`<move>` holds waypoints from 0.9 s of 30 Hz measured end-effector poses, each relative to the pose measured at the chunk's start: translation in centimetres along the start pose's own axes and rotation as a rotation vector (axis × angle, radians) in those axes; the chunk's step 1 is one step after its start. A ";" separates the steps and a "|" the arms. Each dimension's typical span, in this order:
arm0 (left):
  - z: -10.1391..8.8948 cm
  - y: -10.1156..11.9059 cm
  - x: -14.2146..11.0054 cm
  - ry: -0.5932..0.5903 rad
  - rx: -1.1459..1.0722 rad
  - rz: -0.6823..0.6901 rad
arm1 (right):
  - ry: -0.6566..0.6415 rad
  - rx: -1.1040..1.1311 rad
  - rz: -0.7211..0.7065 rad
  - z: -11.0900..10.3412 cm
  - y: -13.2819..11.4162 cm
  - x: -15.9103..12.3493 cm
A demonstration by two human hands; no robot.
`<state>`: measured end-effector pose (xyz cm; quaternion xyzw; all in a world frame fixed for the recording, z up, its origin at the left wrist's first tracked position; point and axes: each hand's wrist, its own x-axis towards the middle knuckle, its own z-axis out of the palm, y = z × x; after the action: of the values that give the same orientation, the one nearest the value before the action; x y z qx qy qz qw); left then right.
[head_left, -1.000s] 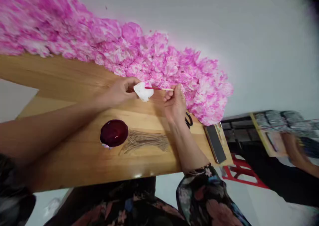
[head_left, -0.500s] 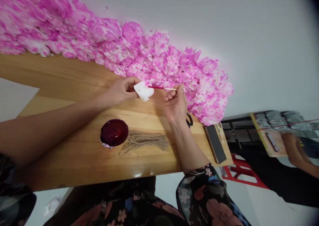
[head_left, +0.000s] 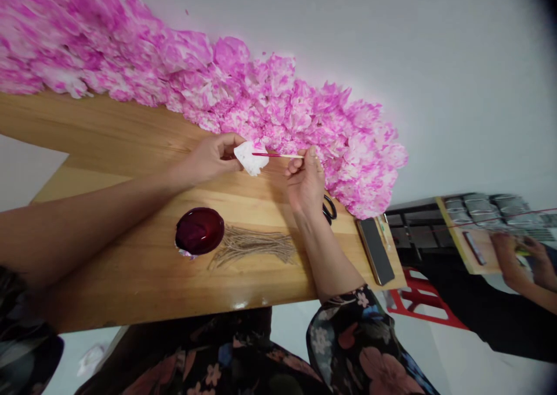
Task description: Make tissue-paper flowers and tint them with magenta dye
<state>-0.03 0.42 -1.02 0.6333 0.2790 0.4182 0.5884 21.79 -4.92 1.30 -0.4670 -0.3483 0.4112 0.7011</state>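
Note:
My left hand point(head_left: 209, 160) pinches a small white paper flower point(head_left: 250, 158) just above the wooden table point(head_left: 130, 267). My right hand point(head_left: 306, 180) is closed on a thin stick point(head_left: 278, 155) with a red-stained end, and that end touches the white flower. A dark red bowl of dye point(head_left: 199, 231) sits nearer to me, with a bundle of tan strings point(head_left: 255, 247) beside it.
A long heap of pink-dyed paper flowers point(head_left: 217, 93) lines the far side of the table against the white wall. Black scissors point(head_left: 329, 209) and a dark phone point(head_left: 375, 251) lie at the right end. Another person's hands point(head_left: 517, 256) work at a board beyond a red stool point(head_left: 418, 302).
My hands have stayed nearly still; the stick shifted slightly against the white flower. The other person's hands at the right have moved over their board.

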 end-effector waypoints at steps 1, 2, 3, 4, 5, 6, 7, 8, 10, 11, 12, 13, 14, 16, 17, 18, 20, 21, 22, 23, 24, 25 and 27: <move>0.0 0.0 0.0 0.002 -0.006 0.001 | -0.012 -0.002 -0.018 0.0 -0.2 -0.1; 0.0 -0.1 0.0 0.001 -0.014 0.002 | -0.031 -0.012 -0.043 0.1 -0.4 -0.2; 0.1 -0.1 0.0 -0.001 -0.024 0.004 | -0.061 -0.030 -0.074 0.3 -0.8 -0.6; 0.1 -0.2 0.0 -0.006 -0.034 0.008 | -0.103 -0.055 -0.110 0.4 -1.1 -1.0; 0.2 -0.2 0.1 -0.013 -0.045 0.012 | -0.158 -0.084 -0.153 0.6 -1.5 -1.6; 0.3 -0.4 0.1 -0.016 -0.056 0.022 | -0.222 -0.110 -0.199 0.7 -1.9 -2.4; 0.3 -0.5 0.2 -0.017 -0.061 0.028 | -0.292 -0.135 -0.246 0.8 -2.2 -3.1; 0.3 -0.7 0.3 -0.015 -0.074 0.041 | -0.366 -0.160 -0.294 0.9 -2.4 -3.9; 0.3 -1.0 0.5 -0.024 -0.085 0.062 | -0.524 -0.221 -0.389 0.9 -2.7 -5.2; 0.2 -1.1 0.5 -0.038 -0.089 0.069 | -0.609 -0.247 -0.455 0.9 -2.8 -5.7; 0.2 -1.2 0.6 -0.038 -0.100 0.077 | -0.693 -0.280 -0.531 1.0 -2.8 -6.1; 0.2 -1.2 0.6 -0.043 -0.111 0.084 | -0.774 -0.315 -0.606 1.0 -2.9 -6.3; 0.1 -1.2 0.6 -0.044 -0.121 0.088 | -0.844 -0.355 -0.667 1.1 -2.9 -6.4; 0.1 -1.0 0.5 -0.037 -0.113 0.070 | -0.941 -0.445 -0.659 1.4 -3.0 -6.4; 0.2 -0.8 0.4 -0.027 -0.095 0.048 | -0.962 -0.475 -0.584 1.5 -3.0 -6.5; 0.2 -0.7 0.4 -0.013 -0.072 0.021 | -0.958 -0.488 -0.479 1.6 -3.1 -6.5; 0.3 -0.5 0.3 0.013 -0.028 -0.031 | -0.875 -0.474 -0.257 1.6 -3.1 -6.8; 0.3 -0.4 0.3 0.021 -0.017 -0.046 | -0.791 -0.446 -0.182 1.5 -3.0 -6.9; 0.3 -0.4 0.3 0.023 -0.015 -0.050 | -0.688 -0.408 -0.137 1.3 -2.9 -7.1; 0.3 -0.4 0.3 0.020 -0.022 -0.045 | -0.578 -0.367 -0.112 1.2 -2.8 -7.2; 0.3 -0.5 0.4 0.016 -0.034 -0.033 | -0.474 -0.329 -0.097 1.0 -2.6 -7.3; 0.3 -0.5 0.4 0.010 -0.047 -0.020 | -0.392 -0.301 -0.084 0.9 -2.3 -7.3; 0.3 -0.7 0.5 0.002 -0.066 0.000 | -0.320 -0.286 -0.049 0.7 -1.8 -7.1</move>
<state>0.53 0.76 -1.57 0.6132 0.2657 0.4278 0.6086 18.62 -11.44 2.48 -0.4820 -0.5210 0.4093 0.5733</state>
